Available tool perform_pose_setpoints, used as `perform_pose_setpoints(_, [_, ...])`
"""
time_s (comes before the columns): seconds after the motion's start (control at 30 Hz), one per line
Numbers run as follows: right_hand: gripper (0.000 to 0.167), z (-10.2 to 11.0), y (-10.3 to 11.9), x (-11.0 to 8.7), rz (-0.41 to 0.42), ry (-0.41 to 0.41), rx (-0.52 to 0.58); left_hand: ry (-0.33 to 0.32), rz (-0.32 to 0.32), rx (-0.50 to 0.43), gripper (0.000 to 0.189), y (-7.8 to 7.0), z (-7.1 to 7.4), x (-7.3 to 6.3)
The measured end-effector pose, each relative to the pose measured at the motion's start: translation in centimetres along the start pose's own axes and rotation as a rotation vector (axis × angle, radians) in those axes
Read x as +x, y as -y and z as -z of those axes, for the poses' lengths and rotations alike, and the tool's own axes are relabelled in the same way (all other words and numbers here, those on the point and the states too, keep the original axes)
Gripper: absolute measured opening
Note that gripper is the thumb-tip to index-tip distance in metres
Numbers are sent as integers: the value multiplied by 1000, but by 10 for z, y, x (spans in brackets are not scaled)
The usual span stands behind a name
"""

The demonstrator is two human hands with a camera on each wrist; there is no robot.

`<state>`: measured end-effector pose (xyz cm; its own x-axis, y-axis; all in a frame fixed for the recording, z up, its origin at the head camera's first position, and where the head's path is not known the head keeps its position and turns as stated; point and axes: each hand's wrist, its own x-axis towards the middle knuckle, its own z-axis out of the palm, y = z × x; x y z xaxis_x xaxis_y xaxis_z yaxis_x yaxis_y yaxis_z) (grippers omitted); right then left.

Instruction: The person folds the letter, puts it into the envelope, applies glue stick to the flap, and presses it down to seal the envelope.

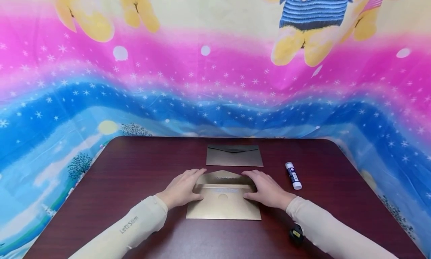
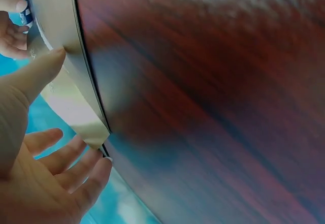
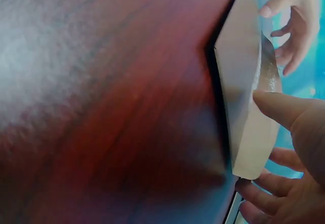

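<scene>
A gold envelope (image 1: 223, 209) lies on the table with its pointed flap (image 1: 222, 175) raised away from me. A pale paper edge shows at its mouth, above a small round mark. At the left side is my left hand (image 1: 182, 188), thumb over the envelope's front and fingers spread by the flap's side. My right hand (image 1: 269, 190) mirrors it on the right. Both wrist views show the thumbs stretched over the envelope (image 2: 78, 41) and the other fingers loosely extended beside the flap's corners, the envelope (image 3: 241, 82) between the two hands.
Behind the gold envelope lies a dark grey-brown envelope (image 1: 233, 159) with its flap down. A white-capped glue stick (image 1: 293, 175) rests to the right. Beside the right sleeve is a small black object (image 1: 296, 234) with a yellow label. A printed cloth (image 1: 202, 91) hangs behind the table (image 1: 141, 158).
</scene>
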<state>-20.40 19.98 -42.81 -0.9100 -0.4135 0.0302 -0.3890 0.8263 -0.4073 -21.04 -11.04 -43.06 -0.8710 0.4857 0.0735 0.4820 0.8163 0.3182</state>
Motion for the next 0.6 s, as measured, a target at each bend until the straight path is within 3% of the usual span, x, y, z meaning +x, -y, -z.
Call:
perform_pose_setpoints(0.17, [72,-5,2,-1,9,15,-19,-25,-34,3,87,-1,-3,-2])
perform_pose_setpoints(0.33, [67,-6,4,-2,50,3,-38,-64,-67,66,84,-3,-6,-4])
perform_pose_setpoints(0.47, [61,-5,7,-3,122,6,-65,-76,-93,134,74,-7,-6,-6])
perform_pose_setpoints(0.6, [56,-6,12,-5,144,34,-65,-86,-115,183,61,-11,-6,-8])
